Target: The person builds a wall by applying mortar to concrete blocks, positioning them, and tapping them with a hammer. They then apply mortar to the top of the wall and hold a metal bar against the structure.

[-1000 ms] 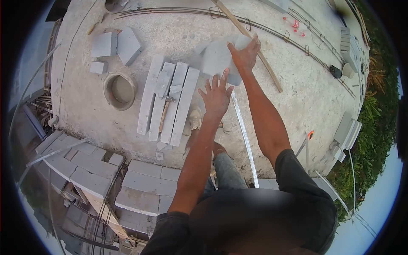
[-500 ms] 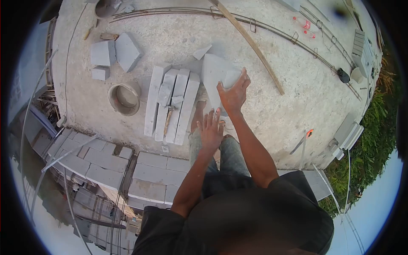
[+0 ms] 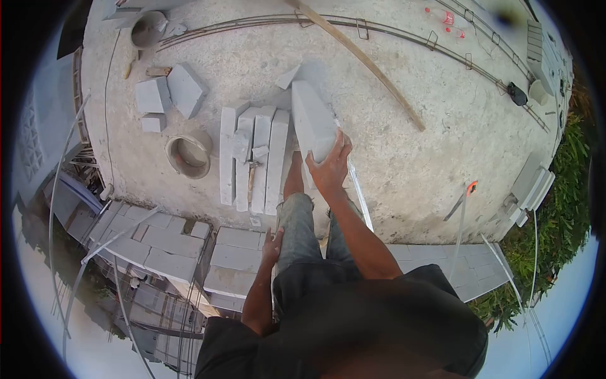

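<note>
Gripped at its near lower corner by the right hand (image 3: 329, 169), a grey concrete block (image 3: 312, 126) stands on edge on the concrete slab (image 3: 404, 151), tilted slightly, fingers curled over the top of that corner. The block sits just right of a row of long blocks (image 3: 252, 158) laid side by side on the slab. Left hand (image 3: 273, 243) hangs low by the left thigh, fingers loosely spread, holding nothing; it is near the trouser leg, contact unclear.

A hammer (image 3: 251, 174) lies on the row of long blocks, handle pointing toward the person, with small block scraps beside its head. A round bucket (image 3: 188, 155) stands left of the row. Further left, two cut block pieces (image 3: 170, 93) rest on the slab. A long wooden lath (image 3: 360, 60) runs diagonally across the slab beyond the held block, crossing bent rebar (image 3: 252, 24). A metal straightedge (image 3: 358, 189) lies by the right forearm. Below the slab edge, a block wall (image 3: 170, 252) shows in courses.
</note>
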Demonstrator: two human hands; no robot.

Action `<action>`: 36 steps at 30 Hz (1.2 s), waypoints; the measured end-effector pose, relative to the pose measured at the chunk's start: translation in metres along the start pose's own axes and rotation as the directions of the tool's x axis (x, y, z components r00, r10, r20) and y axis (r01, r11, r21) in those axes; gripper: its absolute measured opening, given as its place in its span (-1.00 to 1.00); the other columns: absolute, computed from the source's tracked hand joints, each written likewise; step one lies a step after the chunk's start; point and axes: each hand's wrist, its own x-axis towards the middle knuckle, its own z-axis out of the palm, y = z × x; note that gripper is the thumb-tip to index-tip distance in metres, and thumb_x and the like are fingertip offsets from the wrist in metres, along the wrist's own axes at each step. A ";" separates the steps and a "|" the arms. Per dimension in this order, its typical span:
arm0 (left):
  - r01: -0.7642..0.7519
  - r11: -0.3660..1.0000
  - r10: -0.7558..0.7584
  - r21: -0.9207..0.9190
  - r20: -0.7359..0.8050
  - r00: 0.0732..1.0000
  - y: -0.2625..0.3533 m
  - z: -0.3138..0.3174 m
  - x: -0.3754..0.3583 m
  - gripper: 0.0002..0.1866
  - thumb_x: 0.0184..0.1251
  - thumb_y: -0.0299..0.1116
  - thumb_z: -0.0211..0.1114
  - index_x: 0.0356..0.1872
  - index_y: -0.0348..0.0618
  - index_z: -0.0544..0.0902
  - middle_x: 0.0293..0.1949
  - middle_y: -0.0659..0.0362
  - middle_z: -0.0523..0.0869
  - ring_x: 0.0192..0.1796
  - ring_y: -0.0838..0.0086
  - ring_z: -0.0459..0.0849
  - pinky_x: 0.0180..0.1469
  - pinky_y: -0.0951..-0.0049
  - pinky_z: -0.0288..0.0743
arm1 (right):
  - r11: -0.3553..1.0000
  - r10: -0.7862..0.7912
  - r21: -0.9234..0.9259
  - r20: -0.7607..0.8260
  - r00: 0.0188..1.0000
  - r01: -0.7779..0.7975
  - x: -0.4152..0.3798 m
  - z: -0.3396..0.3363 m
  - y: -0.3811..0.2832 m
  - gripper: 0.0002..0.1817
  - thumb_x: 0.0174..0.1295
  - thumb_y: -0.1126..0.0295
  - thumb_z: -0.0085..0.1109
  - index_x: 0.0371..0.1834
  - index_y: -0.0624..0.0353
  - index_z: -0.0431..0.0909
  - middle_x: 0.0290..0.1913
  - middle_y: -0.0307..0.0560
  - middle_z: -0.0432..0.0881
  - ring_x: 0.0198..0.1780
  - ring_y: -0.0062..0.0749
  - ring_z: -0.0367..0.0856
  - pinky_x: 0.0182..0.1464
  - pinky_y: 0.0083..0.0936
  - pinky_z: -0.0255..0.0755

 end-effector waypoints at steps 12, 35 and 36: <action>-0.220 0.930 0.311 -0.293 0.315 0.896 -0.004 -0.008 -0.023 -0.23 0.65 0.12 -0.04 0.51 -0.43 0.24 0.49 -0.23 0.36 0.55 0.02 0.30 0.54 0.26 0.14 | 0.929 0.356 0.020 0.218 0.909 -0.368 0.080 -0.037 -0.036 0.35 -0.11 0.19 0.56 0.66 -0.05 -0.30 0.38 0.34 0.17 0.23 0.38 0.53 0.23 0.10 0.53; -0.181 0.899 0.267 -0.399 0.171 0.948 -0.039 -0.022 -0.016 -0.20 0.52 0.20 0.14 0.52 -0.23 0.32 0.39 -0.16 0.51 0.43 0.04 0.45 0.47 0.24 0.25 | 0.936 0.339 0.003 -0.280 0.898 -0.353 0.026 0.034 -0.040 0.41 -0.14 0.17 0.60 0.66 0.07 -0.33 0.39 0.30 0.22 0.21 0.34 0.54 0.22 0.10 0.49; -0.195 0.899 0.277 -0.392 0.163 0.947 -0.047 -0.019 -0.011 -0.20 0.52 0.21 0.13 0.52 -0.23 0.32 0.39 -0.15 0.51 0.43 0.05 0.46 0.47 0.24 0.25 | 0.935 0.317 -0.041 -0.343 0.884 -0.351 0.024 0.033 -0.044 0.38 -0.14 0.20 0.60 0.66 0.08 -0.29 0.36 0.30 0.25 0.16 0.37 0.56 0.18 0.10 0.53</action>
